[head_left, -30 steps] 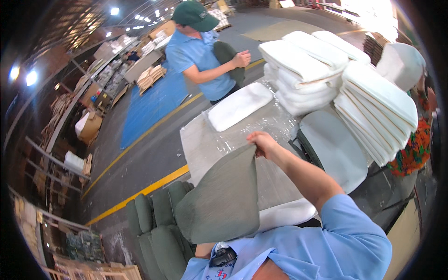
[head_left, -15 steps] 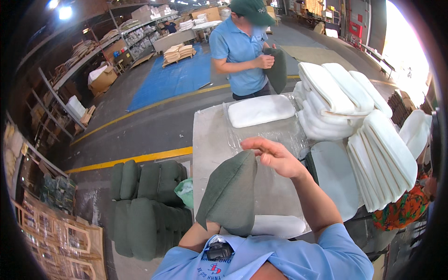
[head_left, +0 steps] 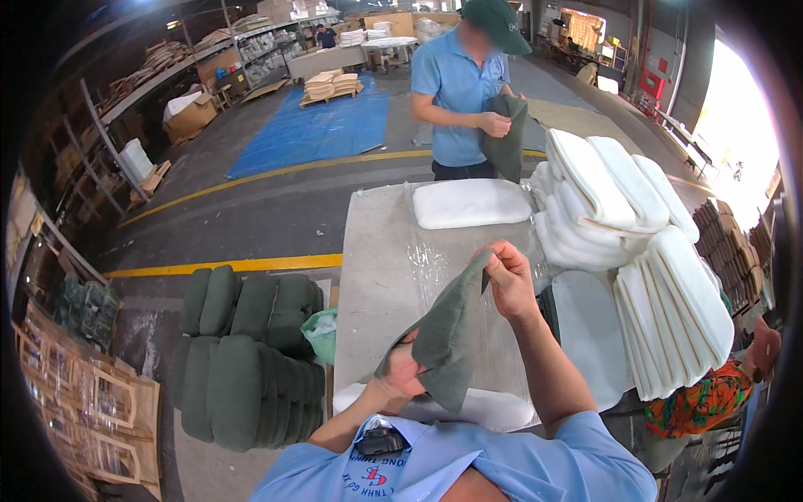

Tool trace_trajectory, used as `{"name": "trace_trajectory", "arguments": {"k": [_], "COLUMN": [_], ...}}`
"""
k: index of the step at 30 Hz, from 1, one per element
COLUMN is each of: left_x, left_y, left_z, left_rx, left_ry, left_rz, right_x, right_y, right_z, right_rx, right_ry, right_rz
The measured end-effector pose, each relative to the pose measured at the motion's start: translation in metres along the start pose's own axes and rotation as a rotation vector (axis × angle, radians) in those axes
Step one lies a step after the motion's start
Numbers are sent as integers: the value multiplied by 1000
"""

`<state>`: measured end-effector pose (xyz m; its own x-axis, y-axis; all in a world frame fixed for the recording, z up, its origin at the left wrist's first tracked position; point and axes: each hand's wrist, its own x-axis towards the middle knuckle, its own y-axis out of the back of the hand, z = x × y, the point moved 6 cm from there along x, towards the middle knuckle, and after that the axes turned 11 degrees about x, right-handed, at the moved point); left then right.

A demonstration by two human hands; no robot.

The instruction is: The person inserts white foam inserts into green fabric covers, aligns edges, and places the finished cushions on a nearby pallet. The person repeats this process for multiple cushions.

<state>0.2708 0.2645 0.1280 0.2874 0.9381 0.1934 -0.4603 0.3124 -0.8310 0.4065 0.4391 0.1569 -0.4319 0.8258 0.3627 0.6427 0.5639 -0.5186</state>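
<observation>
A dark green fabric cushion cover (head_left: 456, 335) hangs slack and tilted between my hands, above the near part of the table. My right hand (head_left: 510, 280) pinches its upper far corner, fingers closed. At the lower left edge my left hand (head_left: 401, 372) grips the cover, with some fingers hidden in its fold. Below it, close to my body, lies a white foam pad (head_left: 481, 408), partly covered by the fabric and my left arm. Another white pad (head_left: 471, 203) rests at the table's far side.
White pads (head_left: 673, 305) stand piled on the right, beside flat grey-green covers (head_left: 590, 335). Across the table (head_left: 376, 243), a co-worker (head_left: 460, 92) handles another green cover (head_left: 506, 142). Filled green cushions (head_left: 242, 385) are stacked at the left, near a light green bag (head_left: 321, 335).
My right hand, earlier open beside the cover, has closed on its corner. My left hand has come into view at the edge, and the cover has sagged and tilted to the right.
</observation>
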Motion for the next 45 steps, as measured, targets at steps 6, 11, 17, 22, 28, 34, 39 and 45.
{"name": "trace_trajectory", "arguments": {"k": [6,11,17,22,28,34,39,45], "left_x": [-24,-7,-8,-10,-98,-129,-105,-81], "left_y": [34,-3,5,-12,17,56,62,68], "left_z": [17,21,11,31,16,-17,-10,-4], "left_rx": [328,-182,-194,558,1966,2333,2397,2310], "left_ry": [-182,-79,-78,16,371,511,369,489], "left_rz": [333,41,-80,-4,-353,-50,98,107], "right_x": [-9,-12,-13,-30,-86,-142,-175,-194], "right_y": [10,20,27,55,95,98,105,113], "right_z": [-3,-6,-4,-29,-105,-150,-172,-191], "right_rx": [-83,-25,-138,-225,-482,-601,-599,-645], "right_ry": [24,-15,41,89,268,388,459,484], "right_rz": [168,233,225,385,474,598,714,729]}}
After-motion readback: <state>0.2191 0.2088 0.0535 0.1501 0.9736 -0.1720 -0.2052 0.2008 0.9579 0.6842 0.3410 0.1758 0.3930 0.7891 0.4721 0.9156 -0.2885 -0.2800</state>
